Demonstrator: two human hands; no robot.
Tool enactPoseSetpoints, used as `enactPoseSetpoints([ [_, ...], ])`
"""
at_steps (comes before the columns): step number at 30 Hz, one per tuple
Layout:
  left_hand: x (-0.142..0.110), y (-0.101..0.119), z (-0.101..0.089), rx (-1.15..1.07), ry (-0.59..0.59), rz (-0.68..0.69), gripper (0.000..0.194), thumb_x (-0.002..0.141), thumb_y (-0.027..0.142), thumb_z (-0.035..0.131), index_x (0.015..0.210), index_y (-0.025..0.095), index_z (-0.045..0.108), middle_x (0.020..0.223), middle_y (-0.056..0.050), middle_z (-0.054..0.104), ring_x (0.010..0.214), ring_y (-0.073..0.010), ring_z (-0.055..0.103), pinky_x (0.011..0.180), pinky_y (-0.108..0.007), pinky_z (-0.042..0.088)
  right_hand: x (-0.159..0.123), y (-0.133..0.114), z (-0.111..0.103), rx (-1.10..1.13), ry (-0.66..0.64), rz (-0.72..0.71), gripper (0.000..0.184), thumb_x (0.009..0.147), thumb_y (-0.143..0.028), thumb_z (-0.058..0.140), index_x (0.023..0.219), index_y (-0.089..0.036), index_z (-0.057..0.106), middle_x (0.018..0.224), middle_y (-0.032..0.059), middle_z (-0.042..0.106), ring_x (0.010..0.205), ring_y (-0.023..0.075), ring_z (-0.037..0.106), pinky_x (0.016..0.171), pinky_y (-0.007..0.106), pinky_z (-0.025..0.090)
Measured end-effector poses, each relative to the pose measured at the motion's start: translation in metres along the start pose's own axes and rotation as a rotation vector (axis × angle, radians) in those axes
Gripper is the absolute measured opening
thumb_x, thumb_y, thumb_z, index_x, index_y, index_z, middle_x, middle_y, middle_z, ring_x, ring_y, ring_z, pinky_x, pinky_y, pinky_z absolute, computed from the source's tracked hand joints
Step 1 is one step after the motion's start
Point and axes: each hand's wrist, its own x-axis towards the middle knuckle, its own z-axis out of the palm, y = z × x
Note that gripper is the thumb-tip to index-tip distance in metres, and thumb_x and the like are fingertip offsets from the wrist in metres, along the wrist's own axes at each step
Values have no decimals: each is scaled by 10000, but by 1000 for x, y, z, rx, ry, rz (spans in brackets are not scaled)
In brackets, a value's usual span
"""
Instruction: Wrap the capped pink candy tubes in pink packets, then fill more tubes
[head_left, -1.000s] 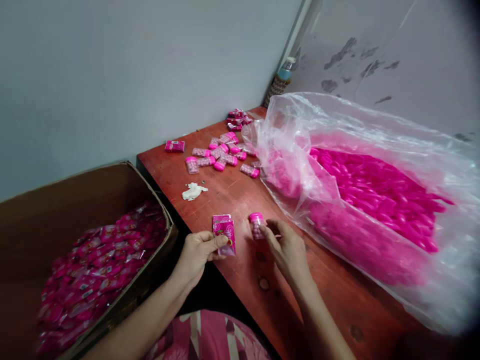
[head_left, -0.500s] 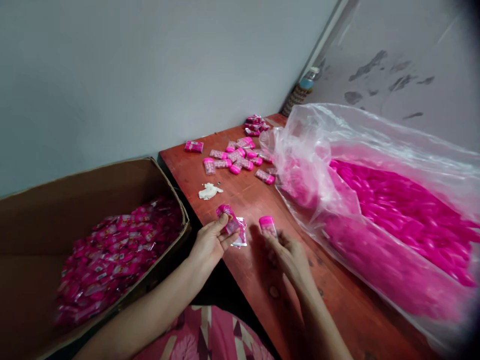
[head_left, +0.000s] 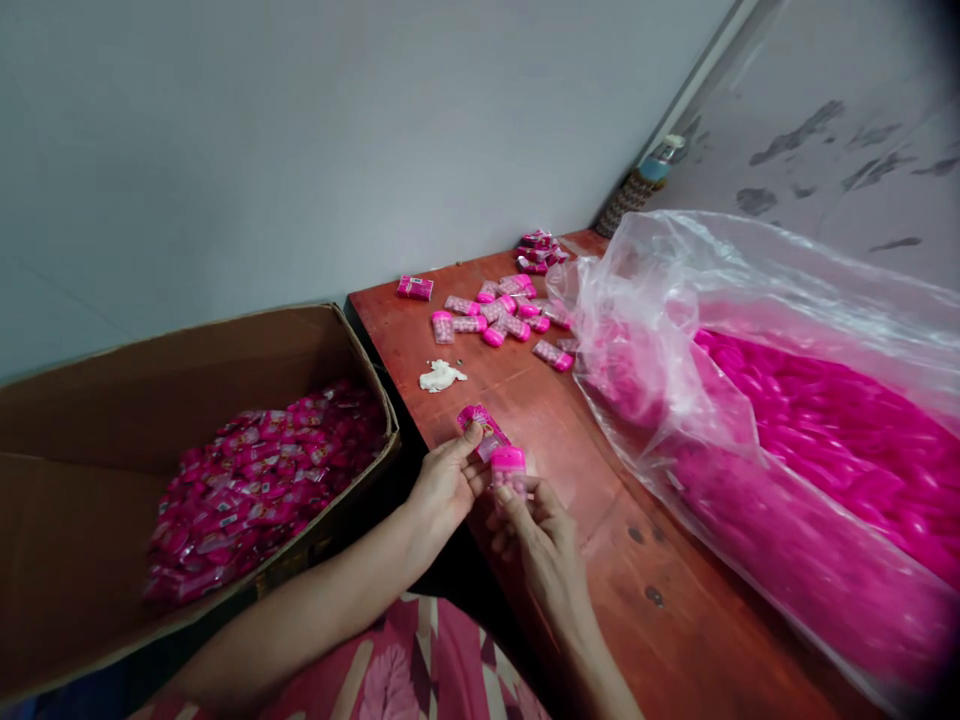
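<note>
In the head view, the left forearm (head_left: 307, 615) is stretched from the near left towards the middle, and a packet (head_left: 484, 428) is gripped by the left hand (head_left: 442, 487), with the thumb laid on top and the fingers curled beneath. The right forearm (head_left: 592, 650) is angled far and leftward from the near edge; a bottle (head_left: 511, 475) is pinched between thumb and fingers by the right hand (head_left: 546, 540), its cap (head_left: 508, 457) pointed away. The two are held close together over the near left side of the table (head_left: 547, 420), the packet farther and to the left; whether they touch cannot be told. Other bottles (head_left: 499, 312) are scattered farther off.
</note>
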Motion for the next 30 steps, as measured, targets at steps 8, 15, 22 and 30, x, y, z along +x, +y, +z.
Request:
enactPoseSetpoints([
  [8,-7,2,4,187,-125,45,259,622,302,733,684,109,572,577,-3,590,457,-89,529,461,-212,441,2,6,6,144,-99,16,237,813,-409,530,890,-188,498,585,-23,573,409,79,492,360,165,345],
  [15,-7,7,7,452,-315,92,279,612,278,735,779,102,597,631,-17,608,504,-99,557,514,-220,450,6,9,1,21,-15,-68,214,816,-399,529,901,-206,494,623,-29,570,459,89,504,404,184,389],
  [22,-3,5,3,522,-324,-25,250,631,291,712,625,73,590,518,-31,580,410,-107,526,414,-220,413,7,5,-1,44,-18,-72,200,810,-382,540,861,-194,496,604,-32,549,442,81,478,398,181,364],
  [30,-8,8,6,590,-321,-67,202,599,245,730,632,62,649,629,-93,653,573,-156,619,594,-260,488,10,4,-6,61,17,-49,204,755,-359,617,792,-184,520,558,-50,514,436,74,446,397,178,343],
])
